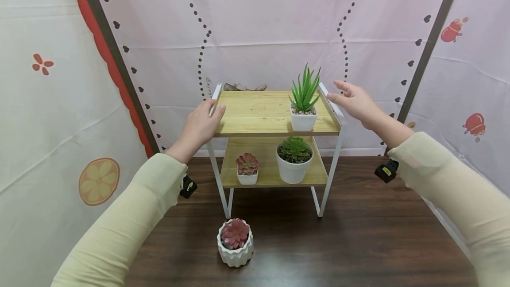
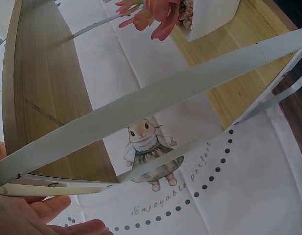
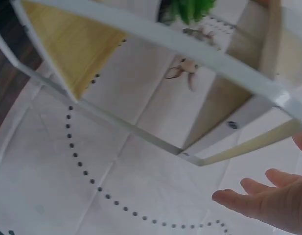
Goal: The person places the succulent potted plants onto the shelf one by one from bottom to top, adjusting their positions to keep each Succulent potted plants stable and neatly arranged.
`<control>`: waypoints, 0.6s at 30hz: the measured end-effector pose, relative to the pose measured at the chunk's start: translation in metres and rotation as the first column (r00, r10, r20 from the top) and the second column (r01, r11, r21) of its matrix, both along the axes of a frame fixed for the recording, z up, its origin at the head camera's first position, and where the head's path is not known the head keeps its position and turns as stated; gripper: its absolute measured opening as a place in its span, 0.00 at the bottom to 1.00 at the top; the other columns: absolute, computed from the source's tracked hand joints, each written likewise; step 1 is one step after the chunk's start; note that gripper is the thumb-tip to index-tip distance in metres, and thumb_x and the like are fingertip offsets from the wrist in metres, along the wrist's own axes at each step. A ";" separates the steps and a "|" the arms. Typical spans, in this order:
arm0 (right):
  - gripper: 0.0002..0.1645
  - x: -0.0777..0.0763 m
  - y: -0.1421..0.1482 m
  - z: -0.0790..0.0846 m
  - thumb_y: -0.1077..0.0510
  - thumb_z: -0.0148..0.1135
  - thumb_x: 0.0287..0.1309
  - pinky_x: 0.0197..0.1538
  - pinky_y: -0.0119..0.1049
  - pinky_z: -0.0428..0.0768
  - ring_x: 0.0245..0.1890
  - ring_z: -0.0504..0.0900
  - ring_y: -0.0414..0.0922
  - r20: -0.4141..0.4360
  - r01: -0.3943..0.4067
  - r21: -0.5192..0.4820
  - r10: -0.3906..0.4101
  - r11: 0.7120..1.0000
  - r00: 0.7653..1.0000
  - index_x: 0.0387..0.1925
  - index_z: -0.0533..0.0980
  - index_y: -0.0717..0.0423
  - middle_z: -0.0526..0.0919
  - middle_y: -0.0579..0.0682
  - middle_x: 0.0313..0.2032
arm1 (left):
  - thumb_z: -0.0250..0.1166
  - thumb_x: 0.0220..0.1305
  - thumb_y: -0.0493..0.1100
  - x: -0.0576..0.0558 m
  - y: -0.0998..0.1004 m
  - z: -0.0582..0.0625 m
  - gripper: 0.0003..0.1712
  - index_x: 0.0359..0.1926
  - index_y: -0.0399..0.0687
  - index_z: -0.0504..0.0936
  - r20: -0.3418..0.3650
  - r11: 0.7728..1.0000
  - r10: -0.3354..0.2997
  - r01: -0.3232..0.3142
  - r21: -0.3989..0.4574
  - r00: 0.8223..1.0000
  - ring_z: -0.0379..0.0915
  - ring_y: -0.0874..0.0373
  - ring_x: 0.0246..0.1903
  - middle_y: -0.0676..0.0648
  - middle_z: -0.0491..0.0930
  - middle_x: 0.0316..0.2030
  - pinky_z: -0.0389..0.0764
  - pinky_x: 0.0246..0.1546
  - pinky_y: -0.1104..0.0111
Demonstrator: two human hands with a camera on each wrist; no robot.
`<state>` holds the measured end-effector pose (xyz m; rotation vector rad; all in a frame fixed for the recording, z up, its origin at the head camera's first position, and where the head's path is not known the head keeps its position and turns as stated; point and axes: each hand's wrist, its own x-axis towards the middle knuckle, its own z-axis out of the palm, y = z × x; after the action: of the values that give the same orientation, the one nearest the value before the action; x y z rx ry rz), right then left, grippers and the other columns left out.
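A two-tier shelf (image 1: pixel 255 110) with wooden boards and a white metal frame stands ahead. My left hand (image 1: pixel 202 121) grips the left side rail of its top board, thumb on the inner side and fingers outside. In the left wrist view, the fingers (image 2: pixel 53 208) show below the rail. Beside the right rail, my right hand (image 1: pixel 356 103) is raised with its fingers loosely extended and holds nothing. A spiky green aloe in a white square pot (image 1: pixel 304 122) is on the top board, near the right rail.
On the lower board are a small red succulent (image 1: pixel 247 164) in a white pot and a green succulent (image 1: pixel 295 149) in a larger round white pot. Another red succulent in a ribbed white pot (image 1: pixel 235 254) sits on the dark wooden table (image 1: pixel 358 242) in front. Printed cloth (image 1: pixel 271 21) hangs behind.
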<state>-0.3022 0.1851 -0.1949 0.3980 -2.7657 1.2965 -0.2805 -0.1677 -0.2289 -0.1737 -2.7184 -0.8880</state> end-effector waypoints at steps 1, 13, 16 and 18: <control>0.39 -0.001 0.000 -0.002 0.47 0.47 0.65 0.65 0.59 0.50 0.69 0.45 0.60 0.005 0.000 0.011 0.000 1.000 1.000 0.70 0.45 0.55 0.46 0.57 0.70 | 0.38 0.68 0.60 0.000 0.000 0.000 0.34 0.65 0.43 0.60 -0.001 1.000 0.000 0.000 -0.002 1.000 0.67 0.42 0.46 0.39 0.68 0.54 0.72 0.43 0.52; 0.41 -0.008 -0.005 -0.016 0.59 0.47 0.62 0.60 0.57 0.62 0.64 0.56 0.62 0.100 -0.022 0.006 0.021 1.000 0.995 0.71 0.40 0.52 0.50 0.66 0.67 | 0.38 0.68 0.60 0.001 -0.001 0.001 0.33 0.64 0.43 0.61 0.003 1.000 -0.001 0.001 -0.007 1.000 0.68 0.43 0.44 0.40 0.69 0.50 0.72 0.41 0.54; 0.41 -0.009 -0.005 -0.018 0.59 0.46 0.62 0.62 0.56 0.59 0.63 0.56 0.62 0.119 -0.030 0.006 0.029 1.000 0.992 0.71 0.39 0.54 0.49 0.66 0.67 | 0.38 0.68 0.60 0.001 -0.001 0.002 0.33 0.64 0.43 0.60 0.005 1.000 -0.003 0.003 -0.008 1.000 0.67 0.43 0.46 0.40 0.69 0.52 0.72 0.43 0.52; 0.40 -0.009 -0.004 -0.019 0.59 0.45 0.62 0.63 0.56 0.57 0.64 0.54 0.62 0.127 -0.028 0.023 0.025 0.999 0.992 0.71 0.40 0.56 0.48 0.66 0.68 | 0.38 0.68 0.60 0.001 -0.001 0.002 0.34 0.65 0.42 0.60 0.009 1.000 -0.005 0.005 -0.004 1.000 0.67 0.42 0.47 0.39 0.68 0.54 0.72 0.44 0.52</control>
<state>-0.3113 0.1809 -0.2137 0.3675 -2.8924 1.3400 -0.2798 -0.1686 -0.2271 -0.1774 -2.7293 -0.8865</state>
